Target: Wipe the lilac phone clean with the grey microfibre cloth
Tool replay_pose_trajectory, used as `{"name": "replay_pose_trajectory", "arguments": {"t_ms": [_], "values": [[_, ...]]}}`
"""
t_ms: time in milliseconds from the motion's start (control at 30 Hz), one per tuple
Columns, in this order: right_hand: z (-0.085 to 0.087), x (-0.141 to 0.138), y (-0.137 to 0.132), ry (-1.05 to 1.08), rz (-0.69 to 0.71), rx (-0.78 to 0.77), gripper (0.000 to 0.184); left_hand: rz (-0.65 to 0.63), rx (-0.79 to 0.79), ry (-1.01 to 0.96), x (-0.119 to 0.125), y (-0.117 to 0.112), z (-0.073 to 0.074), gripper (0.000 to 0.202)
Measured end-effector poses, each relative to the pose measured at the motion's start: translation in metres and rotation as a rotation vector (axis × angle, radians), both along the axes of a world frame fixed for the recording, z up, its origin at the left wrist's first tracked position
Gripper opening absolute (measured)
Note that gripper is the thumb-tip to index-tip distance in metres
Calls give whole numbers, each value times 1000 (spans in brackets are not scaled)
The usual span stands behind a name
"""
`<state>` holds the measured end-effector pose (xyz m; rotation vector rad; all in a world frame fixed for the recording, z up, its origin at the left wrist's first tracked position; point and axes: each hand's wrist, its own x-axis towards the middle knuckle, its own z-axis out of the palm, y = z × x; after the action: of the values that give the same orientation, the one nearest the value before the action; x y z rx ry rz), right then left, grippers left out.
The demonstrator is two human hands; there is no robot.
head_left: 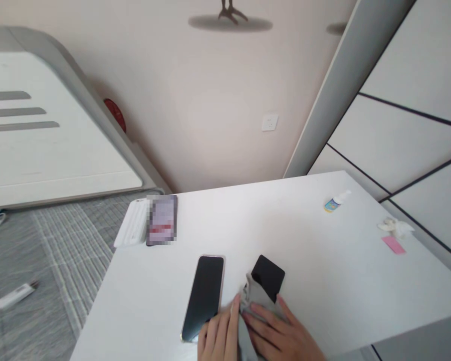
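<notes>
Two dark phones lie screen up on the white table [323,260]. The nearer one, a black phone [204,296], lies flat left of centre. A second black phone [268,276] lies half under a grey cloth [257,301]. My right hand [281,333] lies flat with fingers stretched over the cloth, pressing it on that phone. My left hand [218,333] rests at the near end of the first phone, fingers together and touching the cloth's left edge.
A third phone with a blurred screen [161,219] and a white case [131,223] lie at the table's far left corner. A small spray bottle [336,201] is at the far right. A crumpled tissue [395,228] and pink slip [393,244] are near the right edge.
</notes>
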<state>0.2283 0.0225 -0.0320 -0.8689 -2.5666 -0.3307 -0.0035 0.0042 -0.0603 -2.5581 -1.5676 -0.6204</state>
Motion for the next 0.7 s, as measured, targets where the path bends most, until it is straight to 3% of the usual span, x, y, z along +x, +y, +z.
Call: {"name": "replay_pose_trajectory", "arguments": {"t_ms": [133, 200, 300, 433, 500, 600, 700], "values": [[-2, 28, 9, -48, -274, -143, 83, -43, 41, -20, 2, 6, 6, 109], [-11, 54, 14, -18, -457, -173, 85, -46, 53, -32, 4, 7, 9, 120], [-27, 95, 19, 36, -637, -165, 80, -31, 57, -52, 8, 3, 14, 117], [-32, 124, 13, 163, -745, -32, 79, -5, 64, -88, 8, -5, 26, 104], [-27, 115, 3, 235, -703, -20, 74, 46, 61, -114, 2, -5, 33, 90], [-19, 78, -18, 286, -510, -64, 66, 231, 31, -166, -11, 3, 41, 72], [-16, 36, -33, 258, -403, -98, 63, 341, -2, -199, -21, 18, 38, 79]]}}
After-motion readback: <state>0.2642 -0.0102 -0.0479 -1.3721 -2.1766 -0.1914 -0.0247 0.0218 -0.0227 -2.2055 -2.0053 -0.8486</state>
